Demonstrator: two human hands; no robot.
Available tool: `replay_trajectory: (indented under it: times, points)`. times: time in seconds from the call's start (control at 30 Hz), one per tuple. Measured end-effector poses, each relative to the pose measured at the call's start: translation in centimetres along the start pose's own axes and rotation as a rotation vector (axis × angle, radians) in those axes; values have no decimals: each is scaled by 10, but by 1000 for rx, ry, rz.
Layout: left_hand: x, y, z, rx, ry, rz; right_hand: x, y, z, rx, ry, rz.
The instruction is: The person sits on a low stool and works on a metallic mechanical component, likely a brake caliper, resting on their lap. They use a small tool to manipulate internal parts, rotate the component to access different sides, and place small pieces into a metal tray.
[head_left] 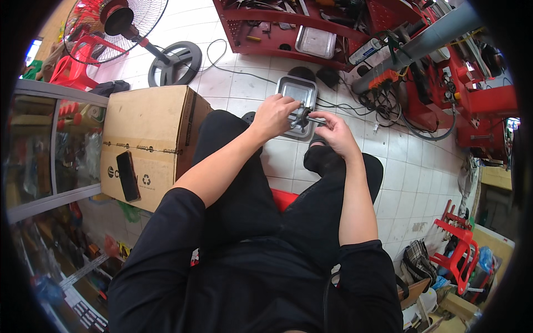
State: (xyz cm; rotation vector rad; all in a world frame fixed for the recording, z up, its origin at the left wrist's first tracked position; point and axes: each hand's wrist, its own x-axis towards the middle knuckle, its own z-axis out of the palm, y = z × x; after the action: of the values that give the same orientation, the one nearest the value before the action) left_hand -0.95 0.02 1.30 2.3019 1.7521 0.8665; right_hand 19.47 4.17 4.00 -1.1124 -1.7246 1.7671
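I sit on a red stool [284, 198] with both forearms stretched out over my knees. My left hand [274, 114] and my right hand [333, 132] meet on a small dark metal part [303, 115] and both grip it, just above a shallow metal tray [295, 91] on the tiled floor. A thin metal rod sticks out of the part toward my right fingers. What the part is exactly stays hidden by my fingers.
A cardboard box [149, 136] with a black phone [127, 175] on it stands at my left. A standing fan [119, 25] is behind it. Red tool shelves [288, 25] and red machinery with cables [444, 89] fill the far side; a red plastic chair [458, 244] lies at right.
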Motion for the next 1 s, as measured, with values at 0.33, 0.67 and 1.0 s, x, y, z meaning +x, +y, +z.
replay_trajectory:
  times: [0.33, 0.67, 1.0]
  points:
    - [0, 0, 0, 15, 3, 20, -4, -13, -15, 16, -251, 169]
    - [-1, -1, 3, 30, 9, -5, -7, -12, -9, 47, -119, 123]
    - [-2, -2, 2, 47, -7, -18, -5, -4, -2, -104, -39, 103]
